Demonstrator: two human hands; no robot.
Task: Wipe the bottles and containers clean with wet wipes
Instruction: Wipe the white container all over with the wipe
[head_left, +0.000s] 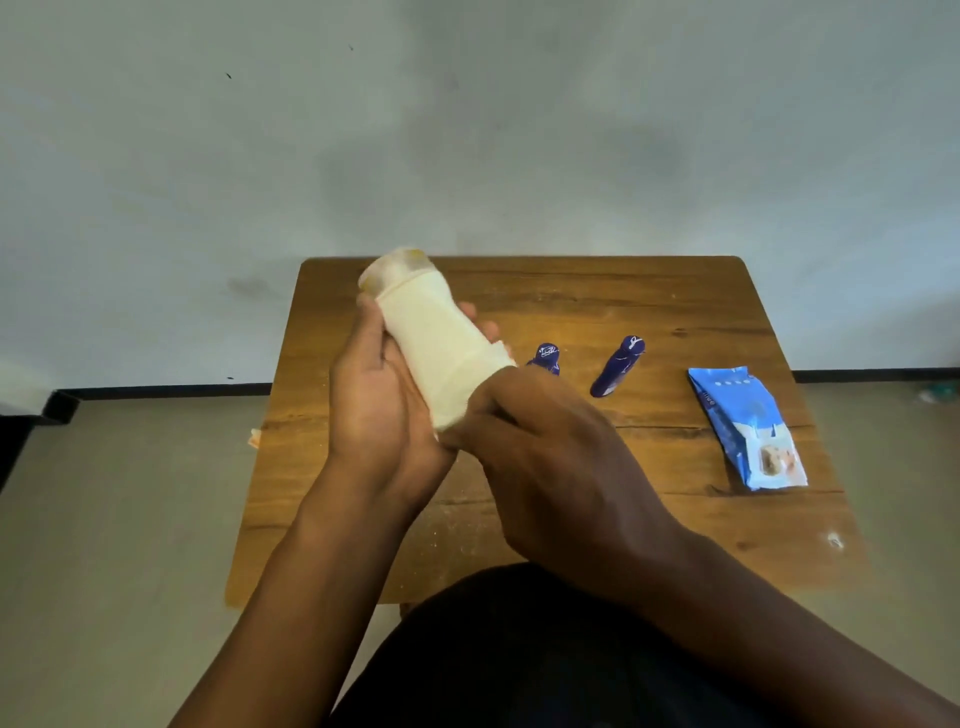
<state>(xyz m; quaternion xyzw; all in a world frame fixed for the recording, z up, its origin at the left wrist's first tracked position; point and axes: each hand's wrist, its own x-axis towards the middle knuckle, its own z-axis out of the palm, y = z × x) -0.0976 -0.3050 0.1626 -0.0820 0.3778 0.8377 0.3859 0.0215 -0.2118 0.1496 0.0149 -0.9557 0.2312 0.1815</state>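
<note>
I hold a cream-white bottle (431, 338) tilted above the wooden table (675, 312), its clear cap pointing up and away. My left hand (379, 400) cups the bottle from the left and below. My right hand (530, 431) grips the bottle's lower end, pressing a white wet wipe (496, 358) against it. Two dark blue bottles stand on the table: one (545, 357) partly hidden behind my right hand, the other (618, 366) further right. A blue pack of wet wipes (745, 426) lies flat at the right side.
The small table stands against a pale wall, with floor on both sides. A small scrap (253, 438) shows at the table's left edge. A white speck (835, 540) sits near the front right corner. My dark-clothed lap (519, 649) is below the table's near edge.
</note>
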